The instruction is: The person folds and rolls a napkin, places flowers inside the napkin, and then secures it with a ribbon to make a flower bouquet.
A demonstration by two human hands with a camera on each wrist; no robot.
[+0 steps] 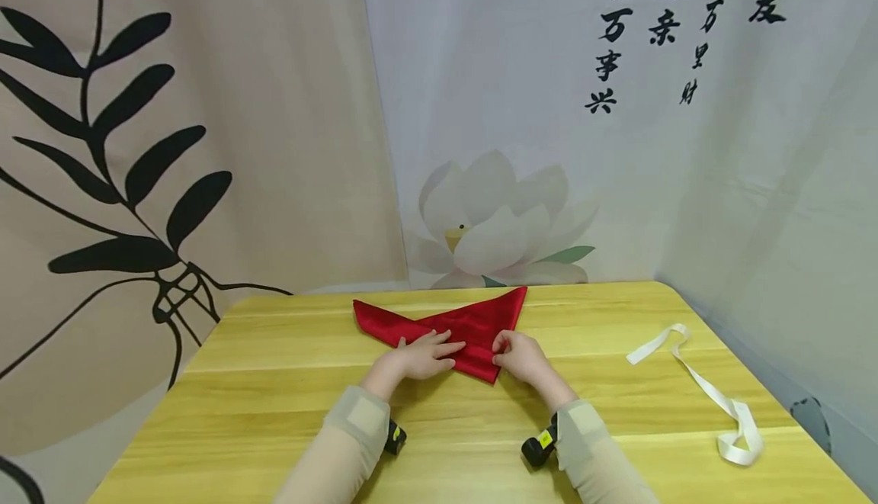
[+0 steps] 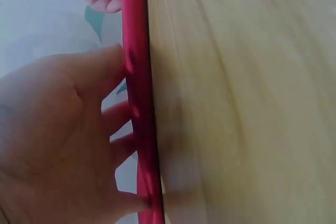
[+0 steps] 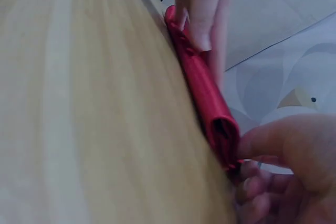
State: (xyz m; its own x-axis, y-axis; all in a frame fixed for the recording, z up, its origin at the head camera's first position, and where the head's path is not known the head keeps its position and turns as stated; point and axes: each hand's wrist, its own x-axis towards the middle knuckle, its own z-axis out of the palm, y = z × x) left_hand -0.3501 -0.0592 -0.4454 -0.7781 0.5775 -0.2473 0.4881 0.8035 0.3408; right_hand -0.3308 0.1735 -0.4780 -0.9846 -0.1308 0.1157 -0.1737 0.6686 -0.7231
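A red satin cloth (image 1: 473, 330) lies on the tabletop, its two pointed ends spread toward the far edge and its near side folded into a flat roll. My left hand (image 1: 427, 354) rests on the folded part with fingers spread and straight. In the left wrist view, that hand's fingertips (image 2: 118, 51) press along the red strip. At the cloth's right end, my right hand (image 1: 523, 355) pinches the edge between thumb and curled fingers. The right wrist view shows the open end of the folded roll (image 3: 223, 129) right beside the right thumb (image 3: 257, 142).
A loose white ribbon (image 1: 716, 393) curls across the right side of the wooden table (image 1: 274, 382). Behind the table hangs a pale curtain (image 1: 309, 107) with printed leaves, a lotus and characters. Small black wrist cameras (image 1: 538, 449) sit under the sleeves.
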